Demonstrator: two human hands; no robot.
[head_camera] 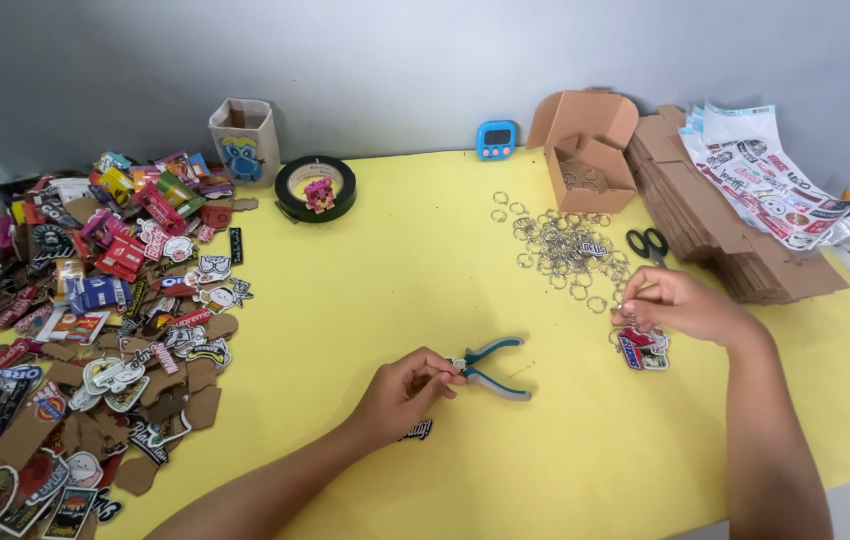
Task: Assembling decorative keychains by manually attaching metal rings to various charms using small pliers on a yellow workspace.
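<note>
On the yellow tabletop (425, 250), toward the middle of its near edge, the left hand (407, 390) is curled nearly closed, its fingertips pinching something small right at the nose of the teal-handled pliers (493, 368); what sits between the fingers is too small to tell. The pliers lie flat with their handles spread, pointing toward the right edge. A dark patch (417, 431) peeks out just under the left hand.

The right hand (670, 303) rests nearer the right edge, fingers bent together at the near fringe of the loose pile of metal key rings (563, 245); it looks to be picking at a ring, though the grip itself is hidden. Just beneath it lie a few finished charms (643, 350).

The rings probably handle as light, stiff and slippery (thin springy wire that skates on a smooth surface), so pinching one by its rim between thumb and forefinger seems best. The pliers look small, rigid and light, best taken by the padded handles rather than the bare nose.

Black scissors (651, 243) lie beside the ring pile, and a heap of patches (95, 300) covers the left edge.
</note>
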